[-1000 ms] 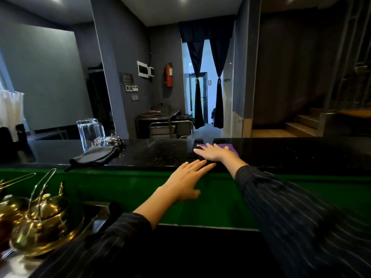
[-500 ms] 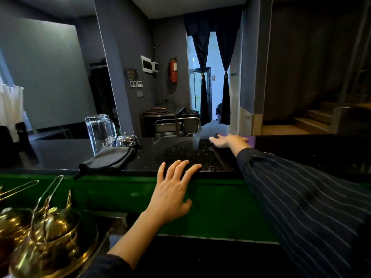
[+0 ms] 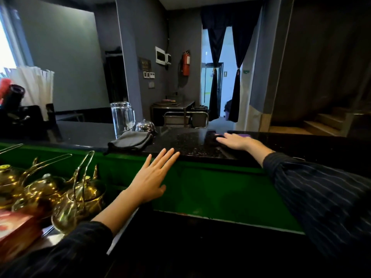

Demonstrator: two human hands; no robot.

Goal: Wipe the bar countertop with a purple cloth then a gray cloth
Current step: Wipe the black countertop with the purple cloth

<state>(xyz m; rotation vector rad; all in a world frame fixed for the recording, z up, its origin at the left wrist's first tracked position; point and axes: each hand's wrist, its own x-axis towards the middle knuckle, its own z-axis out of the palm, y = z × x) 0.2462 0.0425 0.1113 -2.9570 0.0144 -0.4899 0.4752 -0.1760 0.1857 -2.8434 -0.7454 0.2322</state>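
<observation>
Since a moment ago, the right hand (image 3: 233,141) stays flat, fingers spread on the purple cloth (image 3: 244,135) at the countertop's (image 3: 190,146) far edge. Left hand (image 3: 153,177) hovers open. Gray cloth (image 3: 130,139) waits left. Even pressure, overlapping strokes would help.

Gray walls, a dark-curtained doorway (image 3: 224,77) lit from beyond — wooden stairs (image 3: 329,121) at right.

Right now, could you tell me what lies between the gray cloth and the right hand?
Only bare countertop separates the gray cloth from the right hand, per the head view.
</observation>
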